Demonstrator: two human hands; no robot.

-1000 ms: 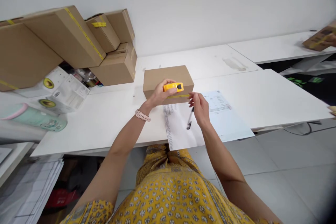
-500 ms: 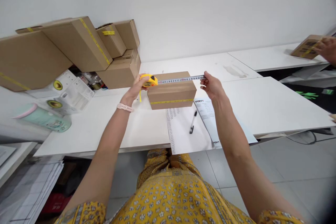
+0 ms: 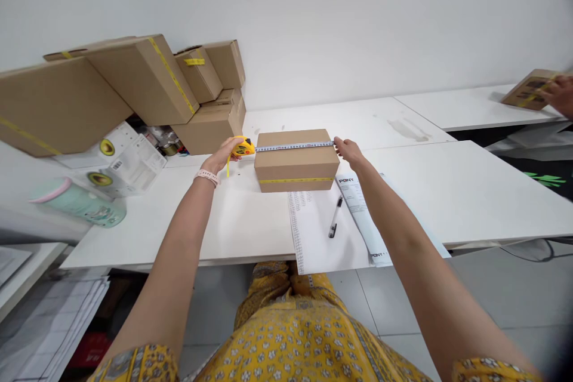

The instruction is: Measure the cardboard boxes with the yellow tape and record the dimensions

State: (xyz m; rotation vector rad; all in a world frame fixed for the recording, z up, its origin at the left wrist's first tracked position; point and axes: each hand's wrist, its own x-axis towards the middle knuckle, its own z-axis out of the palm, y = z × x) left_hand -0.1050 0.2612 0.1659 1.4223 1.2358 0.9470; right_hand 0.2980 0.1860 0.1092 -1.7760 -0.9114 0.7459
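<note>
Hold the blade (image 3: 295, 146) taut over the cardboard box (image 3: 298, 161) between left hand (image 3: 221, 154), gripping the tape measure (image 3: 244, 147), and right hand (image 3: 350, 151), pinching the blade's end.

I'd take this for a packing room or office: taped cartons (image 3: 138, 77) stacked at ten o'clock, a tape measure (image 3: 244, 147) across a box (image 3: 295, 159) at the centre, notebook (image 3: 311, 248) and printed sheets (image 3: 363, 215) toward five, a co-worker's hand (image 3: 562, 95) on another carton (image 3: 528, 91) at two.

matt cardboard is shown by the oblong brown box (image 3: 295, 161), glossy plastic by the rounded yellow tape-measure case (image 3: 244, 147).
</note>
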